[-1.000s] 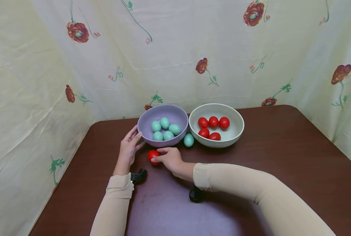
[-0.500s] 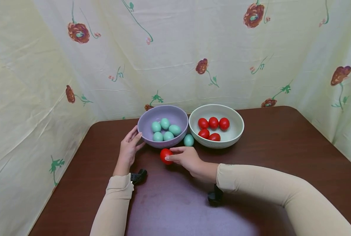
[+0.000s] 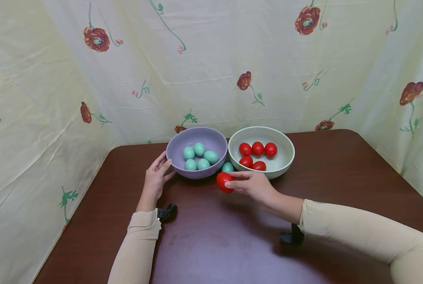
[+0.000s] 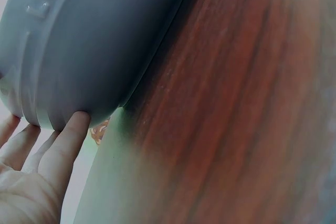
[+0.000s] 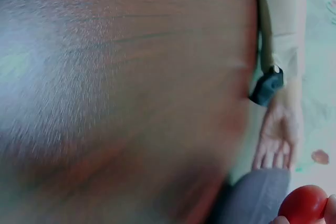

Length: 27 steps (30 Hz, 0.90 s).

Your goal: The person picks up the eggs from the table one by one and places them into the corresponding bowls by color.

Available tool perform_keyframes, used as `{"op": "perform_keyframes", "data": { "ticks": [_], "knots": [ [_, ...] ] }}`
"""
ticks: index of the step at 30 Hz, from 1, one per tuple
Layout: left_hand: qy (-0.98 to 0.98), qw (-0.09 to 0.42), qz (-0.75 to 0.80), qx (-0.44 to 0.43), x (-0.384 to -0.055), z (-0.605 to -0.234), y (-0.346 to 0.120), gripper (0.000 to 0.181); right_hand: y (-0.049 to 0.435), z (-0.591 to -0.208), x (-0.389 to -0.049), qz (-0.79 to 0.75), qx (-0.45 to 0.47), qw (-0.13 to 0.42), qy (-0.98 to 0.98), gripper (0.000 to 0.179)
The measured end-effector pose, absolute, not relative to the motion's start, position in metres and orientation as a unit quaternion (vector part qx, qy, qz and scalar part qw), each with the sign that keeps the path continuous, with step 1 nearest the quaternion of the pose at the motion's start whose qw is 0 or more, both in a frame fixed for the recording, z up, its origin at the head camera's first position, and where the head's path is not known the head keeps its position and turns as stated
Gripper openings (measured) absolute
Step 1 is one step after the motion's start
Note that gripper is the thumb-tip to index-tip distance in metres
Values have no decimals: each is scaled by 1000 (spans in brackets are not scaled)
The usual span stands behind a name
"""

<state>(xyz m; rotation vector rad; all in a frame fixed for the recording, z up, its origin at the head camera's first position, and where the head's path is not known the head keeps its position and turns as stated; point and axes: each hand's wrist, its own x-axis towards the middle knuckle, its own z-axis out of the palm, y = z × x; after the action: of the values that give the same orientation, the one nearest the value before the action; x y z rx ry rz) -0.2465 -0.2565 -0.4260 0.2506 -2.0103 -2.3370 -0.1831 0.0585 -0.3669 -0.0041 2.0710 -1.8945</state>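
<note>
My right hand (image 3: 255, 187) pinches a red egg (image 3: 223, 181) between thumb and fingers, over the table in front of the gap between two bowls. The same red egg (image 5: 304, 204) shows at the lower right of the right wrist view. My left hand (image 3: 154, 179) rests its extended fingers against the outer left side of a purple bowl (image 3: 211, 138); the left wrist view shows its fingertips on the bowl wall (image 4: 105, 51). Several mint-green eggs (image 3: 210, 157) lie inside that bowl. The pale green bowl (image 3: 284, 152) beside it holds several red eggs (image 3: 257, 148).
Another mint-green egg (image 3: 227, 167) sits on the table between the fronts of the bowls, partly hidden behind the held egg and right hand. The brown table (image 3: 325, 169) backs onto a floral curtain (image 3: 204, 79). Both wrists wear black devices (image 3: 167, 213).
Holding the red egg, my right hand has moved rightward from near the purple bowl's front to between the bowls, slightly farther from me. The left hand has stayed at the purple bowl.
</note>
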Motion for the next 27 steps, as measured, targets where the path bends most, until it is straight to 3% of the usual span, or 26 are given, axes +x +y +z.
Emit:
{"op": "perform_keyframes", "data": {
  "ticks": [16,27],
  "knots": [
    [-648,31,-756,85,-244,-430,-256,59,92,-348,-178,-678,13,162,717,51],
    [-650,32,-755,80,-246,-428,-255,60,121,-337,-187,-644,-5,130,754,57]
  ]
}}
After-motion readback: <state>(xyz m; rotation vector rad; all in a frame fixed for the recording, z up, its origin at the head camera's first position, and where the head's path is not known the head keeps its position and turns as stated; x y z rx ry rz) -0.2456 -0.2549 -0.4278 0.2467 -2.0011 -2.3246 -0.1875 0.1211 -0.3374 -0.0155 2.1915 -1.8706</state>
